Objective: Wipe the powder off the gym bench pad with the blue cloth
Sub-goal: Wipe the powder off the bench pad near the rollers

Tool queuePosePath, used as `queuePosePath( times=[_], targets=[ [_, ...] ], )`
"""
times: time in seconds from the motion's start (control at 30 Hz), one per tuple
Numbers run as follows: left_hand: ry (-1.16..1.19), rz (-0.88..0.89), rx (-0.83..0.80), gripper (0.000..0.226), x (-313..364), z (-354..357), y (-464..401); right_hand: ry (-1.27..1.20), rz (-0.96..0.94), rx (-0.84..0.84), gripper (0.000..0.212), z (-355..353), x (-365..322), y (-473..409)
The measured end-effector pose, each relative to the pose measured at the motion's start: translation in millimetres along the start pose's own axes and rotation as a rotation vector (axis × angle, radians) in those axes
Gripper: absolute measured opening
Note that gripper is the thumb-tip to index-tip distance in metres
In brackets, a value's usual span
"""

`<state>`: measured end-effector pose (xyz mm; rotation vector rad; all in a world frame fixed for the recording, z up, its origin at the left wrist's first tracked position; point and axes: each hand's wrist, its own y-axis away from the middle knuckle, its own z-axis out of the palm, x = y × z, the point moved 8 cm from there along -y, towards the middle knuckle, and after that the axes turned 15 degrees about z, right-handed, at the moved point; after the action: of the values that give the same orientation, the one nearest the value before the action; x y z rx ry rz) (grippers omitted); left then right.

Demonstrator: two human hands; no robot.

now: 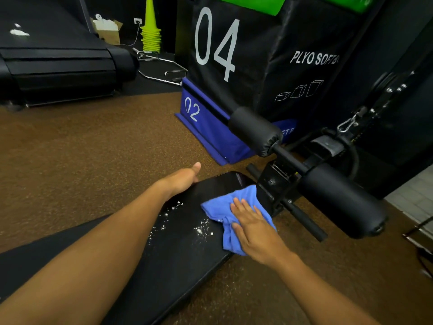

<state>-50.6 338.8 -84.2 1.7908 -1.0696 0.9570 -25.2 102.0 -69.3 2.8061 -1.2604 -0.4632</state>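
The blue cloth [230,214] lies bunched on the gym bench pad [178,242], at the pad's right edge close to its far end, where the black frame and foam rollers [255,131] begin. The right hand [254,229] rests flat on top of it, fingers [241,208] spread and pressing down rather than pinching, so the cloth is trapped between palm and pad. White powder [202,229] sits just beside the cloth on its left, in a dense patch toward the middle of the pad, with a thinner trail of specks [172,208] running toward the left edge beside the other forearm. The left hand [185,175] grips the pad's far left edge, thumb up and fingers curled over the side out of sight, which looks like bracing. To do this stroke well, it seems best to keep the palm flat and the pressure even, and draw the cloth leftward across the dense patch in one pass so the powder gathers in the folds instead of smearing. The far corner already looks clean and glossy; the middle and left edge are not yet wiped. Pushing powder off onto the brown floor [70,160] would only move the mess.
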Motion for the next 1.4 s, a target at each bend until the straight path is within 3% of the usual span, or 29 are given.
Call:
queuePosePath(
  times=[0.23, 0.43, 0.67, 0.77, 0.93, 1.03, 1.1, 1.3, 1.37, 1.4],
  targets=[
    [-0.048, 0.007, 0.007, 0.069, -3.2, 0.1, -6.8, -0.008, 0.007, 0.032, 0.055, 2.5, -12.1, -41.0],
    [-0.050, -0.017, 0.059, 0.102, -24.4, -6.8, -22.3, 0.013, 0.075, 0.043, 0.053, -4.8, -21.3, -106.7],
    [-0.052, -0.016, -0.028, 0.104, -16.2, -3.1, -17.0, -0.082, 0.294, 0.147, 0.053, -14.0, 7.1, -126.7],
    [-0.058, -0.036, -0.038, 0.088, -12.1, -3.9, -11.3, -0.075, 0.397, 0.197, 0.052, -19.4, 32.1, -114.5],
    [-0.053, -0.037, -0.034, 0.086, -7.2, -1.8, -9.2, -0.173, 0.496, 0.193, 0.055, -5.7, 67.6, -67.6],
    [-0.062, -0.034, -0.049, 0.086, -4.7, -0.5, -10.9, -0.204, 0.478, 0.192, 0.055, -0.6, 67.6, -53.4],
    [-0.047, -0.038, -0.055, 0.088, -7.1, -1.1, -12.9, -0.088, 0.433, 0.169, 0.055, -5.5, 58.4, -56.2],
    [0.027, -0.023, -0.016, 0.101, -20.1, -2.7, -24.0, 0.095, 0.062, -0.015, 0.058, -2.3, -4.9, -69.1],
    [0.044, -0.015, 0.014, 0.115, -26.7, -4.4, -32.4, 0.081, 0.019, -0.020, 0.055, 0.3, -22.1, -78.5],
    [0.030, -0.001, 0.022, 0.111, -26.2, -5.4, -34.0, 0.067, 0.026, -0.011, 0.055, -0.2, -26.9, -85.2]
  ],
)
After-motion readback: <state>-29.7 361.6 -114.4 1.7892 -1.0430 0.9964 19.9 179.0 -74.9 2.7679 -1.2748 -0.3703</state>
